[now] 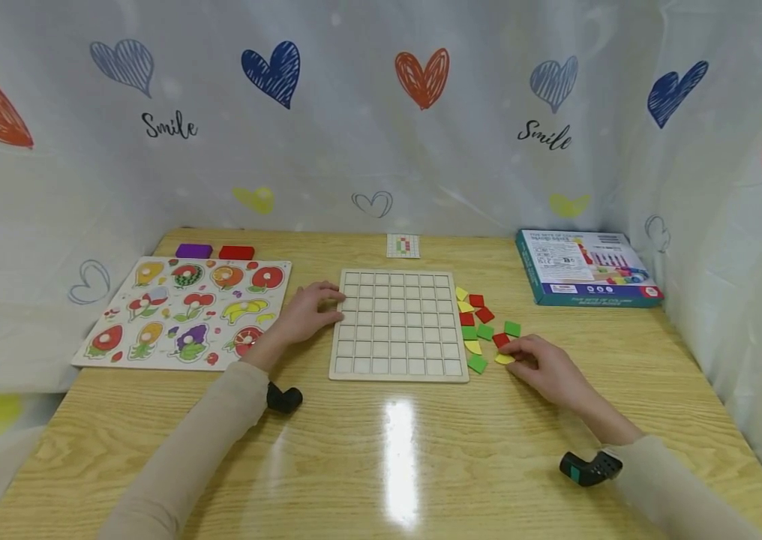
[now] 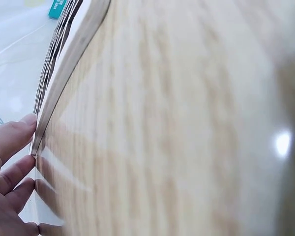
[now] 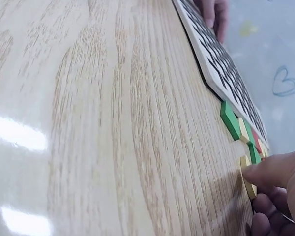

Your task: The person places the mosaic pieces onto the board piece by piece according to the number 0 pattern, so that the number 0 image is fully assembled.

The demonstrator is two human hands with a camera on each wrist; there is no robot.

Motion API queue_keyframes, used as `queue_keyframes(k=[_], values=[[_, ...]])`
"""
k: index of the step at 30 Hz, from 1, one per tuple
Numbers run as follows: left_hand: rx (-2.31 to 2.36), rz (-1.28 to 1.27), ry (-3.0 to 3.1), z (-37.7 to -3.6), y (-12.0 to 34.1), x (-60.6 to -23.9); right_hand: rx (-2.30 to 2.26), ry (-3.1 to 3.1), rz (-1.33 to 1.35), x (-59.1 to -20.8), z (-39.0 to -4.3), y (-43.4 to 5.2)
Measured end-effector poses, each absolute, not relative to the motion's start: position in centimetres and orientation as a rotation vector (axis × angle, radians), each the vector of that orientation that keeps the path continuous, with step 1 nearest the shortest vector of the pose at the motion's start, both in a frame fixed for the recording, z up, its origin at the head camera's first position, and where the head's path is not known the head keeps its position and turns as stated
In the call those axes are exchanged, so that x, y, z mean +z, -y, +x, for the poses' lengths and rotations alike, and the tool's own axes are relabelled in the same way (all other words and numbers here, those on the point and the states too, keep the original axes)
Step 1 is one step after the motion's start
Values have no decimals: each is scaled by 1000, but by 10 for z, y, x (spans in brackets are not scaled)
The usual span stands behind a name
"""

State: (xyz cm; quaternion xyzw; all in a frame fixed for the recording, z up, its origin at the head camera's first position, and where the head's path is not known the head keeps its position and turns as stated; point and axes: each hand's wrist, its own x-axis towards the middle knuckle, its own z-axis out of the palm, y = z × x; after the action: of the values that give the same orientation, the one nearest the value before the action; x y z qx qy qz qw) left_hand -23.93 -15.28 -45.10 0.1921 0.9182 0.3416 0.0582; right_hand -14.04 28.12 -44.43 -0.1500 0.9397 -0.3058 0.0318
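The table's (image 1: pixel 381 465) front edge has lots of bare wood. Loose tiles (image 1: pixel 482 326) crowd the grid board's (image 1: pixel 397 324) right edge. A box (image 1: pixel 583 268) blocks the back right corner, a fruit puzzle (image 1: pixel 185 311) the left edge.

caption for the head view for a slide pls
Left hand rests on empty grid board; right hand touches a yellow tile.
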Motion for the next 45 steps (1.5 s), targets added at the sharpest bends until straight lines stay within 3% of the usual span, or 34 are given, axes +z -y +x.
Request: queue_keyframes(k=[22, 45], values=[[1021, 588, -2783, -240, 152, -451, -920, -2854, -621, -443, -142, -280], [1017, 562, -2778, -238, 151, -447, -778, -2900, -583, -437, -145, -284]])
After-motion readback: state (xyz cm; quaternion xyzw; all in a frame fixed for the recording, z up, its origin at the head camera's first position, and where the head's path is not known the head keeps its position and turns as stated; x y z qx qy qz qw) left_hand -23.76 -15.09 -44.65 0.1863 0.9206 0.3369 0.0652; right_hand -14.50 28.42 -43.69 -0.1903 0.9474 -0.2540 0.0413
